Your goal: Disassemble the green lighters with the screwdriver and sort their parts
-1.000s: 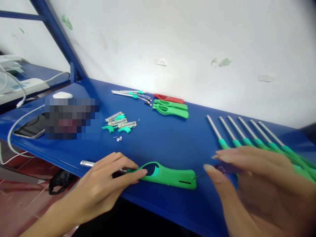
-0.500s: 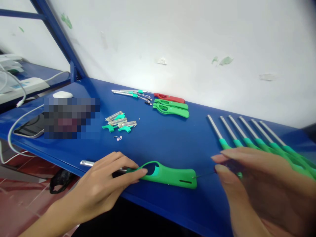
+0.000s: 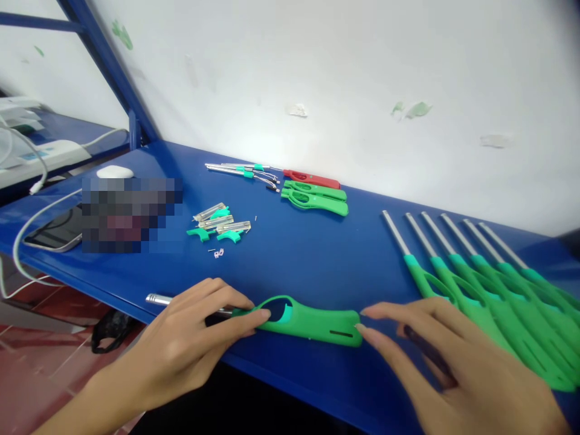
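Note:
A green long-neck gas lighter (image 3: 312, 323) lies near the table's front edge, its silver tube pointing left and its slotted butt end to the right. My left hand (image 3: 194, 329) is closed around its neck, thumb by the trigger opening. At the butt end, the thumb and forefinger tips of my right hand (image 3: 435, 356) touch the corner, slightly apart. Curled in that palm is a screwdriver (image 3: 428, 349); only its dark handle shows. Whether the right fingertips pinch something small there, I cannot make out.
Several green lighters (image 3: 489, 302) lie in a row at right. Behind are green shells (image 3: 315, 202), a red shell (image 3: 312, 179) and metal tubes (image 3: 231, 170). Clear fuel tanks (image 3: 216, 222), triggers (image 3: 230, 236) and tiny metal parts (image 3: 219, 253) sit left of centre. A phone (image 3: 57, 229) lies far left.
My right hand has moved left to the lighter's butt end. The screwdriver's thin shaft, earlier pointing at that end, has swung back into the palm. My left hand stays put.

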The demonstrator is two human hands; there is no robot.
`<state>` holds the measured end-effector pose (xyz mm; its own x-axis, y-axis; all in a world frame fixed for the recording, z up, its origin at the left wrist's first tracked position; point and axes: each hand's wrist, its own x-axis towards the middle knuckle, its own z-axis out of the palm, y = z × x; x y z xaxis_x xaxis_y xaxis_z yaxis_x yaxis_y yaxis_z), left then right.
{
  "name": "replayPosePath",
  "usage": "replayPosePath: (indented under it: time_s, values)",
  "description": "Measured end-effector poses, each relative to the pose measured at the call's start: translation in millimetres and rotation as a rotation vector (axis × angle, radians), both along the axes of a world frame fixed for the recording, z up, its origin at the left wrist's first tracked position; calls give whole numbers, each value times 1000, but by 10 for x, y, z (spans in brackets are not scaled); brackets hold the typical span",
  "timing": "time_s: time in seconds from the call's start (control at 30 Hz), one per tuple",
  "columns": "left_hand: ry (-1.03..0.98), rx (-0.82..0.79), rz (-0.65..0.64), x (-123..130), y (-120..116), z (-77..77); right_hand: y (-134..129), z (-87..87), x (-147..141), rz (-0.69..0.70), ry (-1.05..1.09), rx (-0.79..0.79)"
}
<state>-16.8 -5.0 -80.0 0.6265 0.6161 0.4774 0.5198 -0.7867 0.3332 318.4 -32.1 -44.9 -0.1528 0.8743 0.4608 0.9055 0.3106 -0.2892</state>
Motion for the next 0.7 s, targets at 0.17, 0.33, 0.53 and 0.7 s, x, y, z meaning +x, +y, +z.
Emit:
replayPosePath:
  time_s: [0.17, 0.33, 0.53, 0.7]
  values:
    - [4, -16, -2, -6, 8, -9, 44, -94, 131, 145, -69, -150]
    - [10, -10, -2, -20, -7, -16, 71, -91, 117, 121, -78, -193]
    - [-5, -3, 6, -5, -13, -4, 89, -101, 89, 150, -81, -128]
    - [-8, 22, 14, -18, -15, -25, 89, -83, 67, 119, -35, -118]
